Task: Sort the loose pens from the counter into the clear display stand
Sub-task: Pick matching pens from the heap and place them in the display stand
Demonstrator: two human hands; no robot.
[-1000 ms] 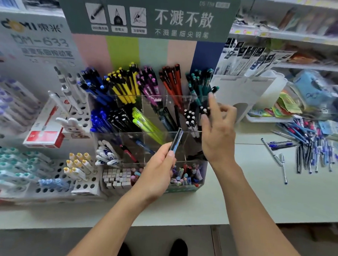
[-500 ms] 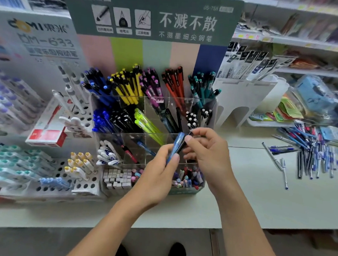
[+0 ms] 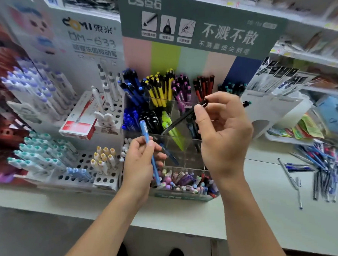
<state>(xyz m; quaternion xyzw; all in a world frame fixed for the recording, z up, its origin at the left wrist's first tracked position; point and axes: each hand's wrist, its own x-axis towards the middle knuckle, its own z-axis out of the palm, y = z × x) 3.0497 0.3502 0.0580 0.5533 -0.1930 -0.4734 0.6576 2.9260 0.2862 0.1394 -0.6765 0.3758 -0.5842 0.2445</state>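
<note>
We see the right hand (image 3: 222, 134) pinching the top end of a black pen (image 3: 181, 118) between thumb and fingertips; the pen slants down to the left, its lower tip over the middle row of the clear display stand (image 3: 184, 148). The left hand (image 3: 141, 161) has its fingers curled round a light blue pen (image 3: 149, 148), which stands nearly upright, its top above the knuckles and its lower end in front of the stand's bottom row.

Around our hands, the stand rises in tiers: blue, yellow, purple, red and teal pens (image 3: 162, 88) stick up along the back row, dark blue, black and lime ones sit below, and small mixed pieces fill the front trough. The stand rests on a pale counter (image 3: 257, 210).

To the right on that counter lies a loose pile of pens (image 3: 322, 171), well apart from the stand. To the left stand white racks with holes (image 3: 103, 175) holding capped pens, and a red and white box (image 3: 80, 121) leans behind them. A green sign (image 3: 199, 25) tops the stand.
</note>
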